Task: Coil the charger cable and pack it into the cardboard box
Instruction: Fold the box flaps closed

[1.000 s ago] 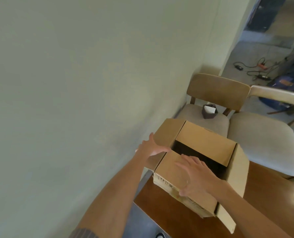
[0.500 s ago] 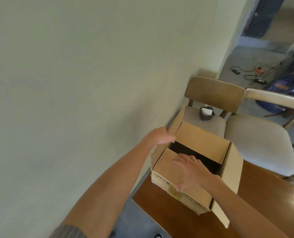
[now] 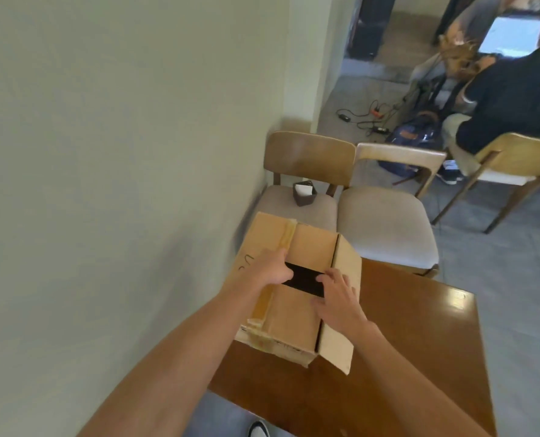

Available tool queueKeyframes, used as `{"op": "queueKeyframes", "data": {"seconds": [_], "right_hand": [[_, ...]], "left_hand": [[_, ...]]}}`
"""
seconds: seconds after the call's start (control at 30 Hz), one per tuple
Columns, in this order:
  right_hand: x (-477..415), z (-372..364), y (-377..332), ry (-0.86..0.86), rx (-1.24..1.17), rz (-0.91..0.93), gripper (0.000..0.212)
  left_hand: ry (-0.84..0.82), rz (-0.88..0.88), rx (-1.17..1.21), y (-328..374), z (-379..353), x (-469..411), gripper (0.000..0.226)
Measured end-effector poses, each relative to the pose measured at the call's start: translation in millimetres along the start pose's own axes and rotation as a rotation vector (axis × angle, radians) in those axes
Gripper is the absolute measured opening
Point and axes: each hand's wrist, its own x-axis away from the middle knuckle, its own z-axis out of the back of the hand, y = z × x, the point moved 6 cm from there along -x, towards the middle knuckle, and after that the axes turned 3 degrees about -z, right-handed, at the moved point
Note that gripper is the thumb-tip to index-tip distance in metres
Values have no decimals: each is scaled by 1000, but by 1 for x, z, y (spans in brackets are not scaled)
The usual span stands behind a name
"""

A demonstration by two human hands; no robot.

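A cardboard box (image 3: 309, 246) stands on the corner of a brown wooden table (image 3: 413, 339). My left hand (image 3: 268, 270) lies on the folded-down left flap, fingers curled over its edge into the dark gap (image 3: 303, 280). Fingers spread, my right hand (image 3: 336, 299) rests flat on the near flap. The right flap (image 3: 345, 263) still stands upright. No charger cable shows; the inside of the box is dark.
A pale wall runs close along the left. Two wooden chairs (image 3: 385, 228) stand behind the table, one holding a small dark holder (image 3: 304, 193). A person (image 3: 508, 96) sits at the far right, with cables (image 3: 366, 116) and a bag on the floor.
My left hand swung the left flap up from outside and folded it down over the opening. The far flap also came down. The dark gap has narrowed. My right hand stayed on the near flap.
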Motion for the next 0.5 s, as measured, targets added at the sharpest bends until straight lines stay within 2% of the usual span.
{"op": "queueKeyframes", "data": {"seconds": [0.1, 0.17, 0.27, 0.37, 0.5], "right_hand": [[5, -7, 24, 39, -111, -208, 70], [7, -17, 43, -26, -283, -421, 97], [11, -38, 67, -170, -564, -645, 132], [13, -50, 73, -225, -820, -685, 142], [14, -42, 87, -135, -840, -716, 145]], "left_hand": [[10, 17, -64, 6, -6, -7, 65], [39, 20, -116, 9, -9, -10, 61], [27, 18, -185, 12, -20, -11, 79], [2, 8, -285, 15, -28, -9, 93], [3, 38, -368, 15, -28, -7, 98]]}}
